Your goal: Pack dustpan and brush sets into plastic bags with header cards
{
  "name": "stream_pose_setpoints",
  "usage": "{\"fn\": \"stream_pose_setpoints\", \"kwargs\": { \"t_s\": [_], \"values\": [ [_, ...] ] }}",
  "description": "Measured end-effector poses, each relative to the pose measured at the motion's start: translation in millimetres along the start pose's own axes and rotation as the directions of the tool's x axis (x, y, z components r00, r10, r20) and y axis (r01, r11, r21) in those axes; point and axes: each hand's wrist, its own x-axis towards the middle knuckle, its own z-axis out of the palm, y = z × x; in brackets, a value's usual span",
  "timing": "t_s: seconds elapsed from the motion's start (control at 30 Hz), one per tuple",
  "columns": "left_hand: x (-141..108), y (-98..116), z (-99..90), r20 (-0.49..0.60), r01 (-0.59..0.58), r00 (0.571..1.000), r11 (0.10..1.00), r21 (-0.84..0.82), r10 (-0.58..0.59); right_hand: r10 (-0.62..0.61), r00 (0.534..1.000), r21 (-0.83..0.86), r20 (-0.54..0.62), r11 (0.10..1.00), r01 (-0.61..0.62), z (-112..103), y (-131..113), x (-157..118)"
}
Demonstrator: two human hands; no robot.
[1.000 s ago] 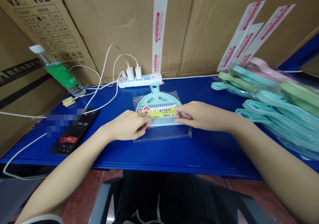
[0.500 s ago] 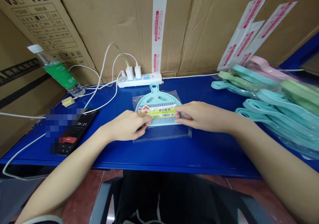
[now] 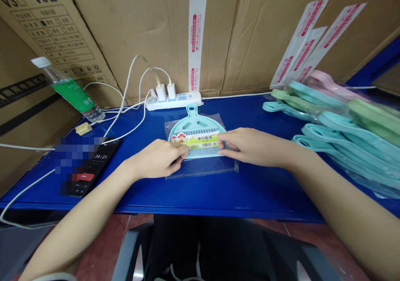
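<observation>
A light-blue dustpan [image 3: 203, 121] with a brush [image 3: 204, 151] lies flat in a clear plastic bag [image 3: 200, 173], its looped handle pointing away from me. Across it runs a yellow-green and white printed label [image 3: 200, 140] with red mushrooms. My left hand [image 3: 162, 158] is closed, its thumb and curled fingers at the label's lower left part. At the label's right end, my right hand [image 3: 246, 146] has bent fingers and thumb drawn together on the edge. Whether the label lies on or inside the bag, I cannot tell.
Several bagged dustpan sets [image 3: 343, 135] in blue, green and pink are piled at the right. A white power strip [image 3: 175, 101] with chargers and cables lies behind. At the left are a phone [image 3: 96, 164] and a tilted water bottle [image 3: 75, 95]. Cardboard [image 3: 150, 31] walls the back of the blue table [image 3: 200, 197].
The whole view has shifted slightly. Both hands keep their places at the label, and the dustpan set has not visibly moved on the table.
</observation>
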Motion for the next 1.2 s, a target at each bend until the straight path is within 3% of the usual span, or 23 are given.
{"fn": "stream_pose_setpoints", "kwargs": {
  "t_s": [1.2],
  "values": [
    [-0.2,1.5,0.4,0.008,0.002,1.000,1.000,0.024,-0.002,-0.017,1.000,0.006,-0.019,1.000,0.017,1.7,1.8,-0.4]
  ]
}}
